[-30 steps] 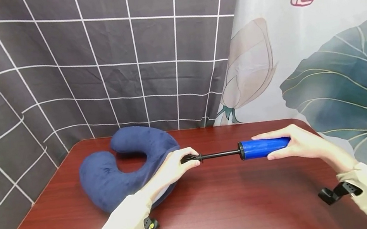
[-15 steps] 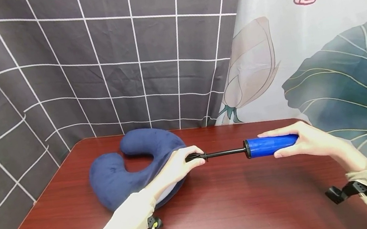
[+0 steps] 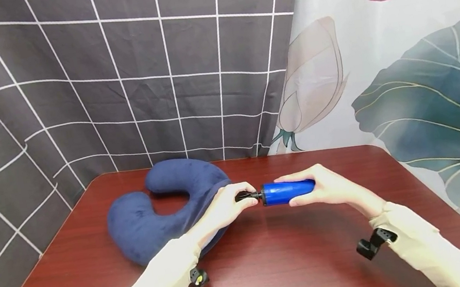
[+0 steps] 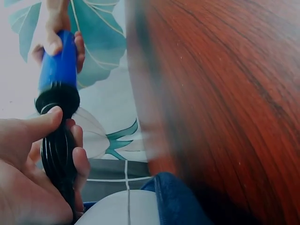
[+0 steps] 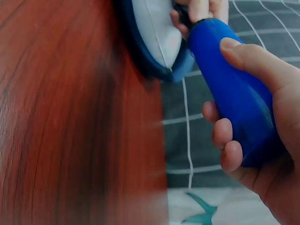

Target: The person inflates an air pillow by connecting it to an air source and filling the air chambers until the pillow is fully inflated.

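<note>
Held level above the table is a hand pump with a blue barrel (image 3: 282, 192) and a black handle (image 4: 58, 154). My left hand (image 3: 221, 208) grips the handle, thumb on one side and fingers curled round the other. Around the barrel wraps my right hand (image 3: 328, 186); its thumb and fingers (image 5: 222, 131) press on opposite sides. The pump's rod is pushed in, so the handle sits close against the barrel's black collar (image 4: 58, 98). A navy U-shaped neck pillow (image 3: 145, 229) lies on the table behind and beneath my left forearm, its pale inner panel (image 5: 157, 33) showing in the right wrist view.
The reddish-brown wooden table (image 3: 282, 263) extends under both arms. Behind it hangs a dark grey curtain with a white grid (image 3: 141, 77), meeting a white cloth with a printed flower and leaf (image 3: 440, 99) on the right. Black wrist cameras (image 3: 374, 243) sit on the sleeves.
My right hand has moved left with the blue barrel, and the rod that was drawn out has slid in. My left hand stays nearly in place on the handle.
</note>
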A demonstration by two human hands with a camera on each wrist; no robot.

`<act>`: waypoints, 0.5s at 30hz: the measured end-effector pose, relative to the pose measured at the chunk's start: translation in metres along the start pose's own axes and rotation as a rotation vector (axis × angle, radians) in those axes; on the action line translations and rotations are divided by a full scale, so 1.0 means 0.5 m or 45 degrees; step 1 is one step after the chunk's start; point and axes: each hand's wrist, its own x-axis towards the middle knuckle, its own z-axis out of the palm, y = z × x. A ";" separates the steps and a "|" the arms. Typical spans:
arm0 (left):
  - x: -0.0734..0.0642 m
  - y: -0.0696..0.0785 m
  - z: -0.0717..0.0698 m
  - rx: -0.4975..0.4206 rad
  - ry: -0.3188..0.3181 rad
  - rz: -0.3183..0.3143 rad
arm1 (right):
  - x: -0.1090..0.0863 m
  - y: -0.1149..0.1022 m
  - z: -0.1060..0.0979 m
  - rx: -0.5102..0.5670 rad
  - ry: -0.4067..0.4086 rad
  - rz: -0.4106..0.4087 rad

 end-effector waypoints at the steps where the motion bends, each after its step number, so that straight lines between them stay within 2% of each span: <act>1: 0.001 0.001 -0.002 0.002 -0.004 -0.001 | 0.006 -0.003 0.003 -0.016 0.003 -0.015; 5: 0.003 0.001 -0.008 0.041 -0.014 0.009 | 0.017 -0.006 0.008 -0.058 0.004 -0.046; 10: 0.005 0.005 -0.011 0.109 -0.044 0.006 | 0.017 -0.001 0.007 -0.081 -0.050 -0.040; 15: 0.007 0.000 -0.015 0.160 -0.056 0.030 | 0.022 -0.014 -0.001 -0.202 -0.114 -0.054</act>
